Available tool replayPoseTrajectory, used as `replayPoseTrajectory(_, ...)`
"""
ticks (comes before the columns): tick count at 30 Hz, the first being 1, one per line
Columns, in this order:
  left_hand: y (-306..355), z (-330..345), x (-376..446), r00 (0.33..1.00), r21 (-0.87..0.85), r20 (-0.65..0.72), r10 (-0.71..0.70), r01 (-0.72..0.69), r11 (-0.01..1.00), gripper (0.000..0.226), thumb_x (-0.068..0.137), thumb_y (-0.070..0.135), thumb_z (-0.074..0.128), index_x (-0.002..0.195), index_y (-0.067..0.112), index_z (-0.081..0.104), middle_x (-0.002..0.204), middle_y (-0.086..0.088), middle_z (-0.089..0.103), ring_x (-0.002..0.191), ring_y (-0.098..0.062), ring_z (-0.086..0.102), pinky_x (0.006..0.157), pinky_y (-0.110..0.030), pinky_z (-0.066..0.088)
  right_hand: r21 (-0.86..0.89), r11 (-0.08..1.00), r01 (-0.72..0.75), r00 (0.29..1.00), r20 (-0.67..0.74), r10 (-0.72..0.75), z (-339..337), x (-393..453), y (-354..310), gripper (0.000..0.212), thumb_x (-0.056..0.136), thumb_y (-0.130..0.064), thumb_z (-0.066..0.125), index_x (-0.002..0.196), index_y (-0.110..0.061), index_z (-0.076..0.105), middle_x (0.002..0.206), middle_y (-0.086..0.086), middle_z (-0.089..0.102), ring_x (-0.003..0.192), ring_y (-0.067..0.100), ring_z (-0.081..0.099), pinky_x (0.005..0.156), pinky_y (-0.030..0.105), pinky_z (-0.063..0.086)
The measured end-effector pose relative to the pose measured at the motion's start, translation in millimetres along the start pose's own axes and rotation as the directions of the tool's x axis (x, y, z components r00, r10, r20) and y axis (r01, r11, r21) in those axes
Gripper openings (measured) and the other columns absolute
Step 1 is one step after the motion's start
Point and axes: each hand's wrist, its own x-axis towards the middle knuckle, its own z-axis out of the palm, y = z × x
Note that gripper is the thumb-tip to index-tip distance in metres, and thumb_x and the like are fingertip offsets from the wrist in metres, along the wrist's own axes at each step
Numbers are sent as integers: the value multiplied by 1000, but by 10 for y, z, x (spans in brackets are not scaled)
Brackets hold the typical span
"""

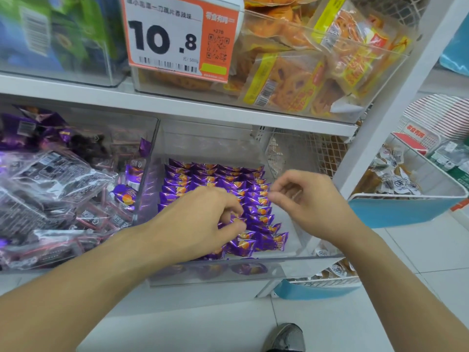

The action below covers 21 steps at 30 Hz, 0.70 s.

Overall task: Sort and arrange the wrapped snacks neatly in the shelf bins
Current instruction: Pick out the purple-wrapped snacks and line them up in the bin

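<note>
- Both bare forearms reach up from the bottom edge toward a clear bin (253, 268) on the lower shelf, with a grey shoe (286, 337) on the tiled floor below and to the right of that bin.
- Inside the bin, small purple snacks (256, 217) with an orange mark lie in tidy overlapping rows from the back wall down toward the front wall; a few more show blurred through the front wall.
- Left hand (200, 222) sits over the front half of the bin, knuckles up, fingers curled down, thumb and fingertips pinching one purple snack in the near rows.
- Right hand (307, 199) hangs over the right side of the bin, just above the rows, fingers bent inward toward the thumb; it seems to nip something small, but the blur leaves it uncertain whether it holds anything.
- Left of the bin, a neighbouring clear bin holds a loose heap of dark packets (50, 189), with a couple of the purple snacks lying against the shared wall.
- Above the bin, on the upper shelf, a price tag (177, 36) reading 10.8 hangs before a clear bin of orange packets (304, 80).
- Right of the bin, past the white shelf post, a blue basket (401, 212) with a white rim holds pale wrapped packets.
</note>
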Motion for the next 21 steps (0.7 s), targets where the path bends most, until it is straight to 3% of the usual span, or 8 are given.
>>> replayPoseTrajectory(3, -55, -324, -208, 993, -125, -103, -63, 50, 991, 14, 87, 43, 62, 85, 30, 65, 67, 10, 62, 63, -5, 56, 59, -20, 44, 267, 958, 106, 994, -48, -96, 160, 10, -432, 8, 92, -14, 69, 92, -22, 71, 80, -13, 69, 75, 8, 65, 67, 16, 50)
replayPoseTrajectory(7, -348, -754, -590, 963, -340, -193, -189, 115, 933, 12, 88, 21, 67, 77, 24, 67, 69, 4, 67, 57, -8, 59, 58, -20, 48, 513, 844, 155, 985, -13, -173, 451, 19, -1018, 7, 92, -17, 69, 90, -23, 71, 83, -7, 71, 75, 14, 66, 69, 31, 56)
replayPoseTrajectory(11, -745, -1099, -1070, 870, -206, -398, -292, 226, 952, 12, 84, 15, 72, 82, 26, 70, 75, 9, 70, 70, -8, 64, 66, -12, 48, 563, 790, 245, 952, 15, -305, 712, 63, -1569, 6, 89, -11, 72, 89, -17, 72, 81, -2, 72, 73, 15, 66, 72, 32, 56)
replayPoseTrajectory(13, -973, -1214, -1298, 841, -96, -431, -327, 318, 943, 15, 81, 18, 76, 87, 30, 69, 77, 10, 69, 77, -6, 63, 71, -8, 46, 480, 806, 347, 913, 22, -407, 844, 150, -1794, 9, 87, -12, 74, 94, -16, 71, 84, -3, 70, 74, 11, 64, 74, 26, 54)
replayPoseTrajectory(15, -1205, -1279, -1486, 832, 19, -407, -376, 420, 907, 25, 78, 28, 79, 101, 31, 69, 93, 11, 65, 85, -4, 60, 84, -19, 47, 230, 873, 430, 875, 134, -466, 990, 335, -1944, 21, 87, -24, 73, 106, -18, 69, 94, -3, 66, 86, 12, 61, 84, 27, 50)
replayPoseTrajectory(17, -1391, -1301, -1630, 836, 91, -348, -425, 481, 872, 42, 76, 37, 78, 115, 28, 66, 108, 5, 58, 101, -12, 56, 95, -32, 46, -127, 878, 461, 865, 286, -412, 1136, 563, -1999, 37, 88, -33, 68, 121, -18, 60, 110, 2, 59, 106, 20, 56, 94, 35, 45)
replayPoseTrajectory(18, -1455, -1304, -1680, 840, 102, -314, -442, 493, 864, 48, 76, 40, 78, 121, 28, 64, 115, 3, 55, 108, -15, 53, 99, -32, 43, -267, 851, 452, 871, 339, -356, 1192, 656, -2009, 41, 87, -33, 66, 124, -17, 57, 114, 5, 58, 111, 25, 54, 95, 38, 46)
replayPoseTrajectory(21, -1588, -1262, -1733, 850, 72, -256, -459, 491, 868, 53, 78, 40, 77, 126, 28, 60, 128, 4, 46, 121, -14, 46, 101, -23, 33, -422, 791, 442, 870, 417, -264, 1286, 788, -2018, 36, 79, -26, 66, 115, -19, 62, 108, 5, 61, 105, 27, 57, 85, 43, 54)
